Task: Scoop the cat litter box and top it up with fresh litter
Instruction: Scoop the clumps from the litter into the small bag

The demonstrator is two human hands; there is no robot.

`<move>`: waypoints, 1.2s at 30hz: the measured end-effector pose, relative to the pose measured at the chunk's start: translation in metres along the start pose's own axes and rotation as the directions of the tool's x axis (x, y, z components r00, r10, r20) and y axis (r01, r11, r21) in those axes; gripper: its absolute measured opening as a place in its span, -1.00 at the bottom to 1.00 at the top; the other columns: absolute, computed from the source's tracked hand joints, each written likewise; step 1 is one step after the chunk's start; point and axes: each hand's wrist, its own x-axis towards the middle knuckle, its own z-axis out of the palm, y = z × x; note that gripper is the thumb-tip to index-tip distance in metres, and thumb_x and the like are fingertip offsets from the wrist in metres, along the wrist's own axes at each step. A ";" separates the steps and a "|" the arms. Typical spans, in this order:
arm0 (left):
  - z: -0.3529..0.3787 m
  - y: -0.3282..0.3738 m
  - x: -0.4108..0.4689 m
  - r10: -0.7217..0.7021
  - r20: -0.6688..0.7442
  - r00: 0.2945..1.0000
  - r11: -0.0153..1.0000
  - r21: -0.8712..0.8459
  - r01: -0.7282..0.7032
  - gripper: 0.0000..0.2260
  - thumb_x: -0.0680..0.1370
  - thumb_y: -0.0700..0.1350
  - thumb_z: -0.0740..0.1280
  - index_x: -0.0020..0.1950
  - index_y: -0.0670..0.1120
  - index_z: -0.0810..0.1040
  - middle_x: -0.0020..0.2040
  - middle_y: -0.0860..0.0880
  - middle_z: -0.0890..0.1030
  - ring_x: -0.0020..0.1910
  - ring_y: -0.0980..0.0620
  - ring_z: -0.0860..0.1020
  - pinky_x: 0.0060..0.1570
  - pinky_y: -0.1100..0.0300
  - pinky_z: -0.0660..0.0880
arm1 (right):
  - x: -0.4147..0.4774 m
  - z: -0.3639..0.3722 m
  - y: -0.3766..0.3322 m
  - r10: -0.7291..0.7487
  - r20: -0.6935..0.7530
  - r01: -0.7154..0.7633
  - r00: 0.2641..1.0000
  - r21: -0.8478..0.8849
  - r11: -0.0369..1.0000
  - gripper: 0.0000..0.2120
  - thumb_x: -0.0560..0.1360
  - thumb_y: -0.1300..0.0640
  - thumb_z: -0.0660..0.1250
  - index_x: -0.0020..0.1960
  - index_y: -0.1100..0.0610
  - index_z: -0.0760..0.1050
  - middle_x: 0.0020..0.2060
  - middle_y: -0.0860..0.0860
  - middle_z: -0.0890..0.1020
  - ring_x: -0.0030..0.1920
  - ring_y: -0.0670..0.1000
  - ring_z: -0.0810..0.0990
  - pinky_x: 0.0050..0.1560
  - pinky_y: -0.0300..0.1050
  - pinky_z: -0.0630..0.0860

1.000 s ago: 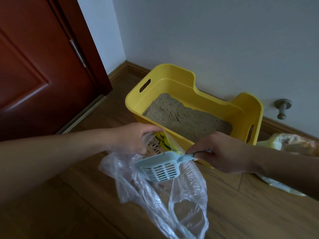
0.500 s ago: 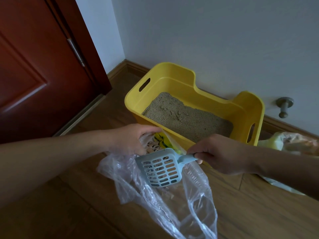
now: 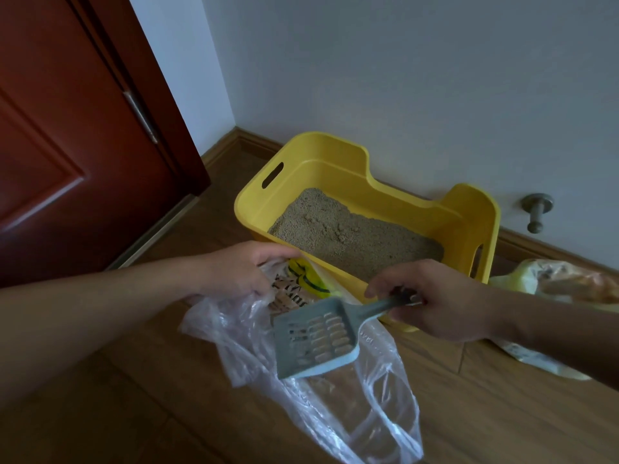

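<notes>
Wood floor (image 3: 134,426) by the wall (image 3: 402,78) — box (image 3: 321,169) just beyond both hands, long axis along the wall. Right hand (image 3: 435,303) grips scoop (image 3: 316,339) over bag (image 3: 378,413) — left hand (image 3: 241,272) pinches bag rim.

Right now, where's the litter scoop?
In the head view the scoop sits low centre, its handle gripped by the right hand, over the clear plastic bag and in front of the yellow litter box.

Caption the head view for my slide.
Right hand holds a slotted litter scoop over a clear plastic bag gripped by the left hand, near a yellow litter box.
</notes>
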 end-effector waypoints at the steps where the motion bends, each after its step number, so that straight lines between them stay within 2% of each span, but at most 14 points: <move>1: -0.002 -0.001 0.000 -0.007 -0.012 1.000 1.000 0.015 0.008 -0.26 0.34 -0.36 0.33 0.47 0.12 0.36 0.46 0.10 0.40 0.45 0.15 0.36 0.03 0.30 0.52 | -0.002 -0.003 0.001 0.006 -0.012 -0.006 1.000 -0.007 1.000 -0.70 0.46 0.24 0.41 0.13 -0.04 0.62 -0.09 -0.22 0.62 -0.09 -0.16 0.59 -0.14 -0.32 0.46; 3: -0.004 0.002 -0.001 -0.017 -0.029 0.999 0.999 0.036 0.018 -0.22 0.26 -0.28 0.33 0.48 0.11 0.35 0.50 0.06 0.35 0.47 0.12 0.32 0.08 0.25 0.49 | -0.005 -0.010 0.002 -0.023 -0.028 0.023 0.999 -0.031 0.999 -0.72 0.45 0.21 0.40 0.12 -0.03 0.63 -0.09 -0.21 0.61 -0.11 -0.15 0.58 -0.17 -0.31 0.44; 7: -0.005 0.008 0.000 -0.026 -0.066 0.997 0.999 0.035 0.029 -0.25 0.38 -0.45 0.31 0.51 0.01 0.31 0.48 0.05 0.30 0.42 -0.11 0.39 -0.27 0.35 0.55 | -0.014 -0.022 0.004 -0.040 -0.156 0.035 0.987 -0.035 0.999 -0.75 0.41 0.16 0.35 0.05 -0.04 0.64 -0.15 -0.14 0.61 -0.15 -0.07 0.56 -0.22 -0.30 0.42; 10: -0.005 0.009 0.000 -0.018 -0.051 0.999 1.000 0.017 0.019 -0.25 0.41 -0.56 0.24 0.52 -0.06 0.27 0.46 0.04 0.32 0.45 0.07 0.32 -0.24 0.36 0.53 | -0.018 -0.025 0.010 0.012 -0.263 -0.029 0.965 -0.064 0.998 -0.74 0.45 0.24 0.42 0.04 -0.07 0.61 -0.17 -0.20 0.57 -0.12 -0.10 0.54 -0.21 -0.32 0.40; 14: -0.006 0.012 -0.002 -0.006 -0.049 0.999 1.000 -0.008 0.006 -0.24 0.43 -0.51 0.29 0.56 -0.07 0.21 0.52 0.00 0.27 0.46 0.12 0.27 -0.23 0.40 0.53 | -0.019 -0.023 0.016 0.087 -0.340 -0.120 0.936 -0.076 0.990 -0.72 0.47 0.27 0.43 0.06 -0.08 0.59 -0.15 -0.23 0.54 -0.07 -0.20 0.51 -0.18 -0.44 0.36; 16: -0.007 0.014 -0.003 0.017 -0.051 0.999 1.000 0.007 -0.016 -0.21 0.35 -0.37 0.36 0.54 -0.01 0.24 0.52 0.00 0.29 0.40 0.18 0.31 0.03 0.32 0.55 | -0.018 -0.023 0.017 0.115 -0.362 -0.151 0.925 -0.073 0.986 -0.71 0.48 0.25 0.42 0.03 -0.13 0.55 -0.14 -0.21 0.55 -0.08 -0.19 0.51 -0.19 -0.40 0.37; 18: -0.007 0.015 -0.004 0.027 -0.057 0.998 1.000 -0.012 -0.027 -0.22 0.27 -0.30 0.35 0.46 0.09 0.32 0.49 0.00 0.34 0.33 0.20 0.42 0.26 0.09 0.51 | -0.016 -0.024 0.019 0.149 -0.378 -0.186 0.914 -0.063 0.981 -0.71 0.49 0.24 0.41 0.04 -0.14 0.55 -0.12 -0.17 0.57 -0.11 -0.18 0.52 -0.20 -0.37 0.37; 20: -0.007 0.014 -0.004 0.042 -0.051 0.998 0.997 -0.062 -0.045 -0.29 0.26 -0.31 0.35 0.34 0.19 0.39 0.46 0.03 0.38 0.30 0.12 0.50 0.30 -0.09 0.47 | -0.015 -0.026 0.021 0.182 -0.389 -0.224 0.903 -0.063 0.973 -0.75 0.50 0.23 0.39 0.08 -0.09 0.57 -0.08 -0.14 0.59 -0.10 -0.18 0.52 -0.18 -0.37 0.37; 23: -0.009 0.011 -0.001 0.057 -0.027 0.998 0.993 -0.098 -0.059 -0.31 0.30 -0.36 0.37 0.28 0.24 0.45 0.44 0.05 0.41 0.29 -0.15 0.54 0.20 -0.26 0.50 | -0.012 -0.030 0.028 0.231 -0.402 -0.285 0.886 -0.080 0.955 -0.77 0.52 0.20 0.37 0.11 -0.07 0.58 -0.05 -0.12 0.59 -0.09 -0.17 0.53 -0.17 -0.32 0.40; 25: -0.011 0.012 0.000 0.059 -0.015 0.998 0.992 -0.108 -0.060 -0.31 0.36 -0.42 0.36 0.32 0.21 0.43 0.47 0.02 0.36 0.25 -0.08 0.58 -0.09 0.00 0.60 | -0.010 -0.032 0.034 0.266 -0.400 -0.328 0.877 -0.095 0.940 -0.77 0.52 0.19 0.36 0.13 -0.04 0.60 -0.05 -0.11 0.60 -0.10 -0.15 0.53 -0.18 -0.27 0.41; 27: -0.012 0.012 0.003 0.071 -0.020 0.997 0.992 -0.105 -0.073 -0.32 0.37 -0.43 0.36 0.32 0.20 0.42 0.48 0.02 0.35 0.26 0.04 0.56 -0.17 0.22 0.55 | -0.007 -0.033 0.040 0.308 -0.391 -0.377 0.867 -0.112 0.919 -0.78 0.53 0.18 0.35 0.14 -0.03 0.59 -0.05 -0.10 0.60 -0.11 -0.12 0.53 -0.17 -0.21 0.43; 30: -0.013 0.013 0.005 0.077 -0.048 0.996 0.991 -0.109 -0.082 -0.34 0.30 -0.32 0.39 0.27 0.25 0.44 0.47 0.05 0.37 0.32 0.12 0.51 0.05 0.14 0.58 | -0.002 -0.034 0.046 0.385 -0.366 -0.462 0.847 -0.151 0.874 -0.80 0.53 0.17 0.31 0.12 0.01 0.61 -0.09 -0.06 0.63 -0.13 -0.06 0.55 -0.14 -0.09 0.53; 32: -0.014 0.012 0.007 0.074 -0.055 0.996 0.991 -0.108 -0.079 -0.35 0.29 -0.29 0.41 0.27 0.25 0.45 0.45 0.08 0.40 0.36 0.16 0.46 0.27 0.07 0.51 | 0.002 -0.034 0.051 0.449 -0.334 -0.524 0.829 -0.178 0.833 -0.81 0.53 0.19 0.28 0.06 0.03 0.62 -0.18 -0.05 0.63 -0.20 -0.06 0.56 -0.22 -0.09 0.54; 36: -0.016 0.011 0.011 0.086 -0.046 0.995 0.989 -0.119 -0.091 -0.38 0.30 -0.25 0.43 0.26 0.24 0.45 0.41 0.17 0.42 0.38 0.30 0.38 0.25 0.29 0.45 | 0.012 -0.033 0.063 0.545 -0.290 -0.612 0.786 -0.241 0.753 -0.80 0.52 0.22 0.22 -0.02 0.06 0.61 -0.25 -0.02 0.61 -0.27 -0.03 0.56 -0.30 -0.10 0.56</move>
